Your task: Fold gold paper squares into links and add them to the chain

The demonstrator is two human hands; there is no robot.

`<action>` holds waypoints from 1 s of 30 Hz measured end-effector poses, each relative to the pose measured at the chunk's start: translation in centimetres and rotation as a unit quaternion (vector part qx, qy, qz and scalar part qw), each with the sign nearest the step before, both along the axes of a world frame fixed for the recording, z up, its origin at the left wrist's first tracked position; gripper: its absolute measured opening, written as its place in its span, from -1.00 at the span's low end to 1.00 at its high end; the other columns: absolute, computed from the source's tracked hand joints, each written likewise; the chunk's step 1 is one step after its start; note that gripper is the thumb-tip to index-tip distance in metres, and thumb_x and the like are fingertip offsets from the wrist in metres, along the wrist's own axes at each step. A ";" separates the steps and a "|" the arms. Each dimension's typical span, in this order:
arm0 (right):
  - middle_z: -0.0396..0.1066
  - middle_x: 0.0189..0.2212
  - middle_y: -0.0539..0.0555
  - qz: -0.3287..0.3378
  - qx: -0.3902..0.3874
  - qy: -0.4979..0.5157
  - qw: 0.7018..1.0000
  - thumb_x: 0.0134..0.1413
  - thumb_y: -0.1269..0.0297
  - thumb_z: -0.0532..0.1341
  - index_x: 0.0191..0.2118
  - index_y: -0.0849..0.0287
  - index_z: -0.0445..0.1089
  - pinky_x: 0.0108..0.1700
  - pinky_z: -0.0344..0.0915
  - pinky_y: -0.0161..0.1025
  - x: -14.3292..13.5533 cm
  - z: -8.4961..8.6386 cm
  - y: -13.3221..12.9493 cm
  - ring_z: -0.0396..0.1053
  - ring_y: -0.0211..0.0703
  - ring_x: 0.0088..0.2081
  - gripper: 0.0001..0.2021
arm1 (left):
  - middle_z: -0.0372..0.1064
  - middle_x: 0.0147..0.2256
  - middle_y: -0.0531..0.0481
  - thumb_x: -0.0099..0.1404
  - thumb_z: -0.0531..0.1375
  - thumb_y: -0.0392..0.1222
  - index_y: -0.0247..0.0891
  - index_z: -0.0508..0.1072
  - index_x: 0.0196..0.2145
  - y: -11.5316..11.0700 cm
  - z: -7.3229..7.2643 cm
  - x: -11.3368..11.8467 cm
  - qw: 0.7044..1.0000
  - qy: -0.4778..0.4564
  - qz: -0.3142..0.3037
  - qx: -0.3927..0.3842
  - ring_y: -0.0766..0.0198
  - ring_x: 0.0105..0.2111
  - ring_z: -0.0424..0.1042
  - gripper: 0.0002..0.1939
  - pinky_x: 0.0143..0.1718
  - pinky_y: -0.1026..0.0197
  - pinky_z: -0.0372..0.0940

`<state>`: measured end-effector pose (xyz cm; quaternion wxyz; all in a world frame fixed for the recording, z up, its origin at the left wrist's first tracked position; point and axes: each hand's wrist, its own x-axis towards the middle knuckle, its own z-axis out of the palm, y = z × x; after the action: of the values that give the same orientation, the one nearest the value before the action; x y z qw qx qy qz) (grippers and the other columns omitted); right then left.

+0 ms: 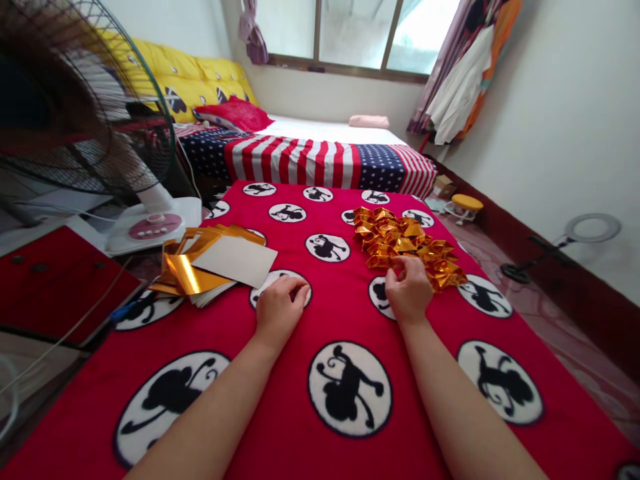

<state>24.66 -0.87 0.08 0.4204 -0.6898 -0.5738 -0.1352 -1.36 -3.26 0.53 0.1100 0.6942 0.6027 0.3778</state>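
Observation:
My left hand (283,304) rests on the red cloth (345,307) with its fingers curled in; nothing shows in them. Just beyond it lies a loose stack of gold foil paper sheets (193,270), with one sheet (237,259) turned pale side up on top. On the right, my right hand (410,288) is closed at the near edge of a cluster of folded gold paper ingots (395,233). Its fingertips pinch an ingot there, partly hidden by the hand. Several ingots sit in rows, touching one another.
A fan (155,217) stands at the left behind the foil stack, close to a red box (65,273). Beyond the cloth is a bed with a flag-patterned cover (310,160). On the floor at right are a yellow stool (467,202) and a ring-light stand (593,228).

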 end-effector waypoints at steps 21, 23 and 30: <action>0.46 -0.37 0.04 0.250 -0.101 -0.010 0.963 0.13 0.37 0.15 -0.32 0.13 0.50 -0.28 0.27 -0.29 -2.2 -0.4 -0.4 0.42 -0.18 -0.35 -0.84 | 0.38 0.03 -0.41 0.33 0.00 -0.17 -0.43 0.49 -0.12 2.9 -0.1 -6.1 0.982 0.111 0.155 0.018 -0.17 0.17 0.25 -0.63 0.19 -0.12 0.11; 0.46 -0.36 0.04 0.253 -0.096 -0.003 0.963 0.14 0.37 0.15 -0.32 0.13 0.50 -0.28 0.27 -0.29 -2.2 -0.3 -0.3 0.42 -0.18 -0.35 -0.84 | 0.49 -0.16 -0.27 0.36 -0.02 -0.08 -0.32 0.50 -0.25 2.8 0.3 -5.9 0.990 -0.016 0.135 0.043 -0.06 0.05 0.38 -0.64 0.14 -0.03 0.21; 0.44 -0.30 0.05 0.305 -0.065 0.092 0.946 0.15 0.33 0.17 -0.12 0.12 0.43 -0.32 0.33 -0.27 -4.3 0.4 -1.1 0.39 -0.20 -0.38 -0.81 | 0.49 -0.23 -0.03 0.25 0.17 0.11 -0.23 0.38 -0.20 2.0 1.0 -1.1 0.771 -0.634 -0.028 -0.055 0.20 -0.17 0.51 -0.65 -0.10 0.06 0.44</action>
<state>20.31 -1.95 0.49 0.4464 -0.5171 -0.7233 0.1009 -2.47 -1.27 1.58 0.5161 0.3061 0.3960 0.6951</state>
